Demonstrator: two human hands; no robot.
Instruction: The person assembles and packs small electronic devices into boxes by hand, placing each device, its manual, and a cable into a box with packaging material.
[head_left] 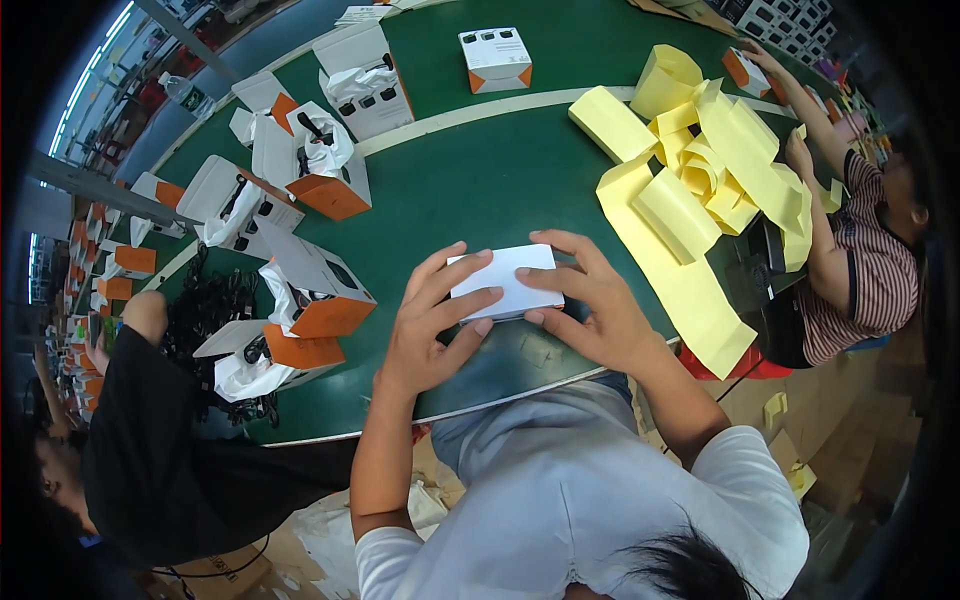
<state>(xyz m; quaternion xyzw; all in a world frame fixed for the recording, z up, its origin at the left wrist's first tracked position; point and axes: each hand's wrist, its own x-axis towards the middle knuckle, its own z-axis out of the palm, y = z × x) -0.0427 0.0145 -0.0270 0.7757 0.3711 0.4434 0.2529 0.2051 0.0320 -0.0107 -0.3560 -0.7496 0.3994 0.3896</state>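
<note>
A small white box (507,278) rests at the near edge of the green table, its plain white face turned up. My left hand (440,315) grips its left end, the fingers over the top and the thumb at the near side. From the right, my right hand (590,305) holds the other end, its forefinger along the far edge and its thumb low on the near side. Both hands hide parts of the box's ends. To the left stand several open white-and-orange boxes (338,310) with white wrapping and black parts inside.
Yellow paper sheets (690,215) are heaped at the right. A closed white-and-orange box (496,58) stands at the far side. Black cables (205,310) lie in a pile at the left. One co-worker (865,250) sits right, holding a box; another, in black (150,430), sits left.
</note>
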